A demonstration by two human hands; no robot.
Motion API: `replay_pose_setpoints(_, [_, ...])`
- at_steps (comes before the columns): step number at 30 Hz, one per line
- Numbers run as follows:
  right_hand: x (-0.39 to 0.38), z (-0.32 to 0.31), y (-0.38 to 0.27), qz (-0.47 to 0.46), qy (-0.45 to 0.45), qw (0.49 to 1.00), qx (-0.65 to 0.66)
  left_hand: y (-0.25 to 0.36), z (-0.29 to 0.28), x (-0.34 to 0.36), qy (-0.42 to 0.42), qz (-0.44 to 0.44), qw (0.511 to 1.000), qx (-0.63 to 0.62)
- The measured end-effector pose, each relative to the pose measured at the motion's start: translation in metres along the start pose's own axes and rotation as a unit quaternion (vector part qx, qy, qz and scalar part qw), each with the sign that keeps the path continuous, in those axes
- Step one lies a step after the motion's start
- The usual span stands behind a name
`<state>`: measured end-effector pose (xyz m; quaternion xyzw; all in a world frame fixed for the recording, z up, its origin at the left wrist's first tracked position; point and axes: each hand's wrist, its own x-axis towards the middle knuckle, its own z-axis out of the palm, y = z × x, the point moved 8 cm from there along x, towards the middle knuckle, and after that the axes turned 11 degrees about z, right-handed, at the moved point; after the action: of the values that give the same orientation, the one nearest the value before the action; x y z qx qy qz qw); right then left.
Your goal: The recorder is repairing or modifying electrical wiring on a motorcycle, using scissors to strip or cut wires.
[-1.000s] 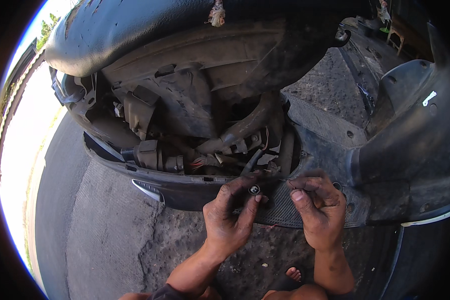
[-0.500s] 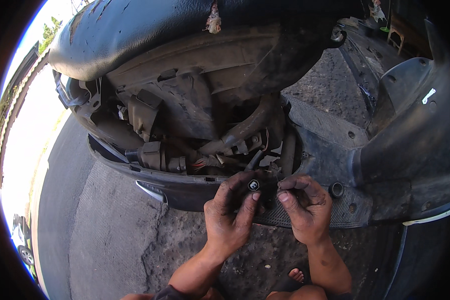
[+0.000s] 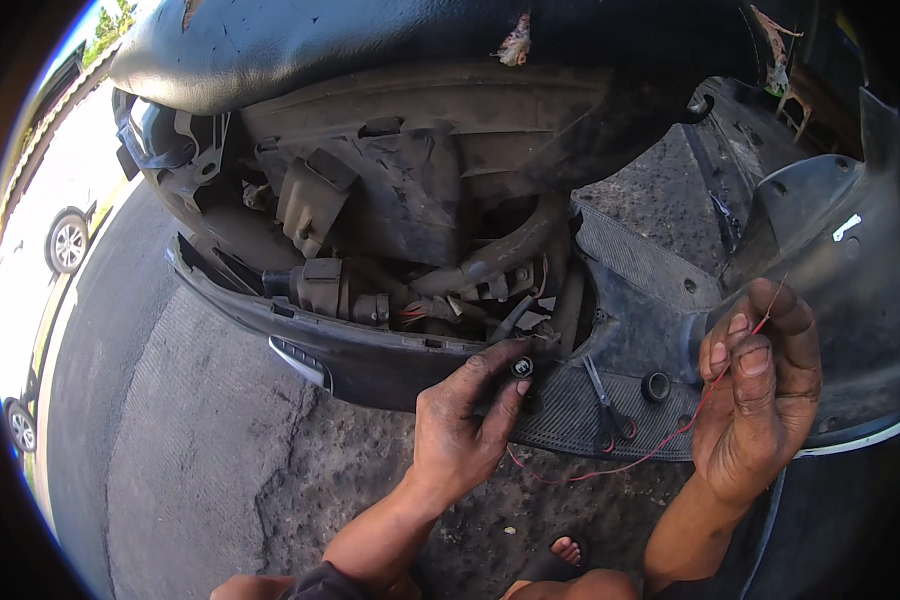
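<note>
Up at the right hand's (image 3: 755, 400) fingertips, here's the red wire (image 3: 688, 425), pinched between thumb and curled fingers, its end poking up just past them! A finer tip shows there, perhaps bare strand, but too small to be sure. From that grip the wire drops out below the palm, sweeps toward the other hand in a loose sag and rises just beneath the left hand (image 3: 470, 400); where it goes from there is hidden.

And the left hand? Thumb and forefinger are closed on a small dark round part (image 3: 522, 368) with a pale centre, face turned up at the viewer. Between the two hands, the scissors (image 3: 608, 408) lie on the ribbed footboard (image 3: 550, 425), with a black ring (image 3: 655, 387) just beside them, nearer the right hand. Beyond the left hand, exposed wiring (image 3: 418, 310) sits behind the edge of the body panel (image 3: 390, 375).

How does it handle? That wire should be feather-light and limp, happy to curl and swing, its fine tip likely the fragile bit: best held on the red covering just behind the end, no hard tugging. The round part looks light and stiff, probably slick with those grimy fingers, so take it by the rim, opposite sides, leaving the centre untouched.
</note>
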<state>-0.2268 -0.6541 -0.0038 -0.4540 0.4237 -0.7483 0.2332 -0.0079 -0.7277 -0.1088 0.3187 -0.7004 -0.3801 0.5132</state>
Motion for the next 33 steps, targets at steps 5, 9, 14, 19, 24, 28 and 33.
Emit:
replay_pose_setpoints(5, [-0.002,0.003,-0.003,-0.008,-0.003,1.000,-0.015,0.001,0.009,-0.006,0.029,0.008,0.998,-0.055])
replay_pose_setpoints(9, [0.015,-0.010,0.011,0.022,0.077,0.995,0.060,0.005,0.016,-0.007,0.055,-0.020,0.993,-0.101])
replay_pose_setpoints(14, [0.013,-0.044,0.040,0.076,0.172,0.976,0.109,-0.003,0.016,-0.012,0.052,-0.108,0.990,-0.078])
replay_pose_setpoints(19, [-0.017,-0.056,0.078,0.128,0.156,0.962,0.185,0.000,0.011,-0.008,0.066,0.022,0.996,0.054])
replay_pose_setpoints(24, [-0.065,0.017,0.102,0.278,-0.112,0.885,0.357,0.007,0.015,-0.005,0.100,0.064,0.992,0.039])
replay_pose_setpoints(28, [-0.061,0.010,0.091,0.240,-0.048,0.888,0.389,0.004,0.014,-0.006,0.112,0.027,0.993,0.013])
replay_pose_setpoints(33, [-0.061,-0.034,0.084,0.130,0.069,0.985,0.085,0.007,0.016,-0.007,0.132,0.037,0.990,0.031])
